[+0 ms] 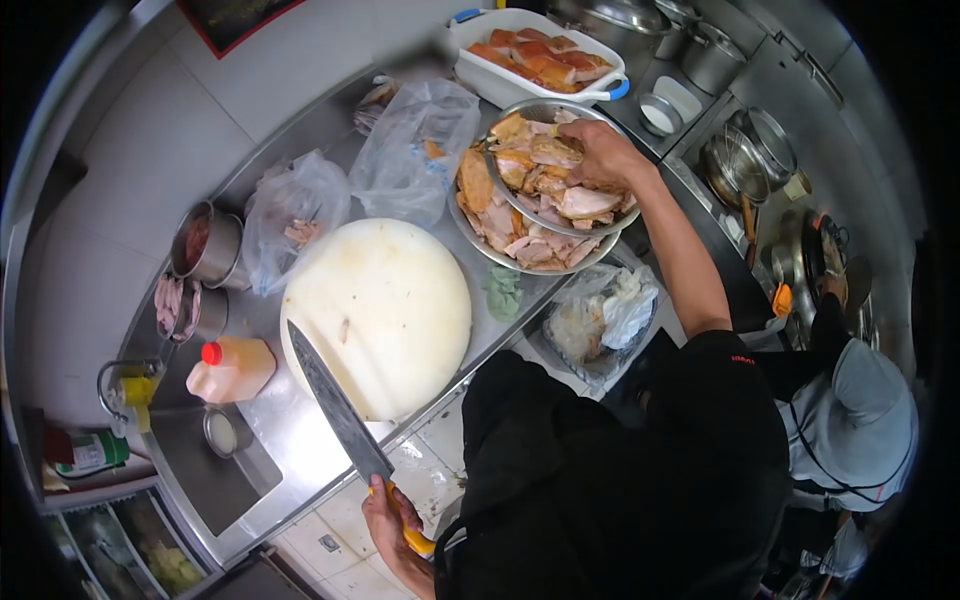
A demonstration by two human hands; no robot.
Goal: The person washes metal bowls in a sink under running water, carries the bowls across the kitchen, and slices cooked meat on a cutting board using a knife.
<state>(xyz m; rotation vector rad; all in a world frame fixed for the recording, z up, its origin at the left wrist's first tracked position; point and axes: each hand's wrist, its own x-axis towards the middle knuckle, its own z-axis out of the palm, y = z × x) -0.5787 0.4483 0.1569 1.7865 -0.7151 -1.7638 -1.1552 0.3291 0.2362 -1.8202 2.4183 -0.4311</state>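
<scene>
My left hand (392, 515) is closed around the yellow handle of a large kitchen knife (342, 405). Its long blade points up and away, with the tip over the edge of a thick round white cutting board (400, 290). My right hand (597, 152) reaches into a metal bowl (622, 216) of cut cooked meat (590, 203), its fingers curled onto a piece; the fingertips are partly hidden. This bowl rests on a second metal bowl (575, 268) that also holds meat pieces. A small scrap lies on the board.
Plastic bags (415, 150) lie behind the board. A white tray (470, 65) of browned meat stands at the back. Left are metal pots (225, 250), a red-capped jug (235, 368) and a sink (210, 490). A lined waste bin (600, 325) sits below the counter. Another person (860, 420) works at right.
</scene>
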